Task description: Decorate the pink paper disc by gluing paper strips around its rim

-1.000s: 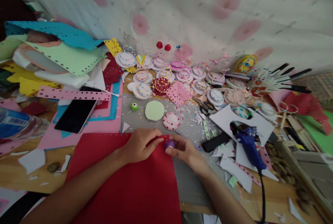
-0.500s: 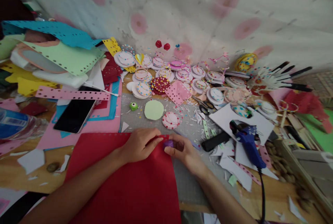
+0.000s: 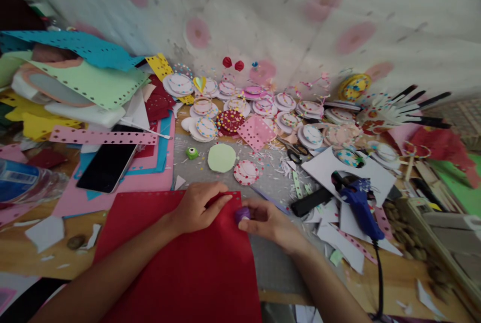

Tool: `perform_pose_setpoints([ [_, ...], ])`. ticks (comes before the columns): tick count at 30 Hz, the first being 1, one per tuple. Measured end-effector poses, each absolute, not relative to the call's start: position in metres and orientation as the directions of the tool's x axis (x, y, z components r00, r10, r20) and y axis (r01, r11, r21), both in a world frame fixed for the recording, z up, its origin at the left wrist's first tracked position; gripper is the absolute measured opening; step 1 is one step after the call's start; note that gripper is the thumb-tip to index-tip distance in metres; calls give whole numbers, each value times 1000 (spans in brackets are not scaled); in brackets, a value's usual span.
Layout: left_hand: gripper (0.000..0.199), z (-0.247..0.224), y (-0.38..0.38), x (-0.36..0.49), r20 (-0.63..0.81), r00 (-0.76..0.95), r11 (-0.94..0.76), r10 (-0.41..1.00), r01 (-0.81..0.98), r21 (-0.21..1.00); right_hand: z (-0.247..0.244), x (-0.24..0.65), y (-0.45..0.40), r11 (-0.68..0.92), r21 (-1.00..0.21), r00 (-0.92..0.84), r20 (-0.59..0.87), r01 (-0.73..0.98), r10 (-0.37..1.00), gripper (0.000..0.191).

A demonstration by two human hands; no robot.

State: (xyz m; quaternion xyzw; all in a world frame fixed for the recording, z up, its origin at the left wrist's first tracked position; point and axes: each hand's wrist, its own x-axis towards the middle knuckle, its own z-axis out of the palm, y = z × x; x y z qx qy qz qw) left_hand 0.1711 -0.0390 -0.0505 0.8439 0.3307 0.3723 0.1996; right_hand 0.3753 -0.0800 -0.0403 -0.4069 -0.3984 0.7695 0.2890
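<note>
A large red sheet lies at the table's front, with small holes along its top edge. My left hand is on its upper part, thumb and fingers pinched near the top right corner. My right hand holds a small purple punch between thumb and fingers, over the sheet's right edge. Just beyond the sheet, a pale green paper disc and a white disc with red dots lie on the grey mat.
Stacked paper and a black phone lie left, beside a bottle. Several small decorated paper hats stand at the back. Scissors, a blue glue gun and white scraps are right.
My right hand and the purple punch have moved slightly down, off the sheet's top edge, and the top right corner now shows. My left hand has shifted slightly.
</note>
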Motion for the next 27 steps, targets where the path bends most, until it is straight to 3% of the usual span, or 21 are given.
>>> perform_pose_setpoints([
  [16,7,-51,-41,171,509,520,-724,686,413,553,-48,363,-83,-424,-895,-420,-334,-139,844,30],
  [27,8,-41,-26,166,436,508,-665,743,479,573,-42,369,-79,-473,-858,-415,-363,-200,834,39],
])
